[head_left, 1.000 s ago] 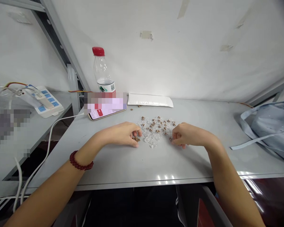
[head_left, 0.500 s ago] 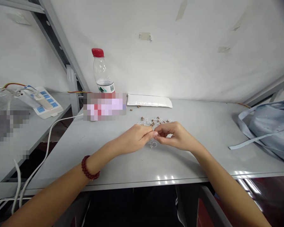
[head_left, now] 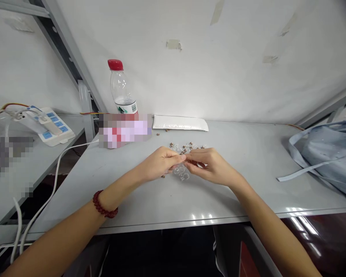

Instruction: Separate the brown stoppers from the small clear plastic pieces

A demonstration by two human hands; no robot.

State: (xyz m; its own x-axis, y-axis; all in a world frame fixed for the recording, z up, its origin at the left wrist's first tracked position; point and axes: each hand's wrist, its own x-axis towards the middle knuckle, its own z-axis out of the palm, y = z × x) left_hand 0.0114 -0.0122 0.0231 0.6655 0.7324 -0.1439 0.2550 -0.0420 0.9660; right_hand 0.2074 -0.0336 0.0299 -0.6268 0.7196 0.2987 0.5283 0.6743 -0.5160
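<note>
My left hand (head_left: 160, 163) and my right hand (head_left: 206, 163) meet fingertip to fingertip above the table, both closed in a pinch. Whatever they hold between the fingertips is too small and too covered to make out. Under and around the fingers lie clear plastic rings or loops (head_left: 185, 176). Behind the hands are several small brown pieces (head_left: 191, 144) scattered among more clear bits. One brown piece (head_left: 163, 176) shows just below my left hand.
A white padded strip (head_left: 180, 123) lies along the wall. A red-capped bottle (head_left: 123, 90) stands at back left beside a blurred-out pinkish item (head_left: 125, 132). A white power strip (head_left: 56, 127) with cables is at far left. A light blue bag (head_left: 328, 157) sits at right on the grey table (head_left: 150, 206).
Both hands have shifted slightly left and stay together at the fingertips. A brown piece now shows below my left hand. The whole view has moved a little.
</note>
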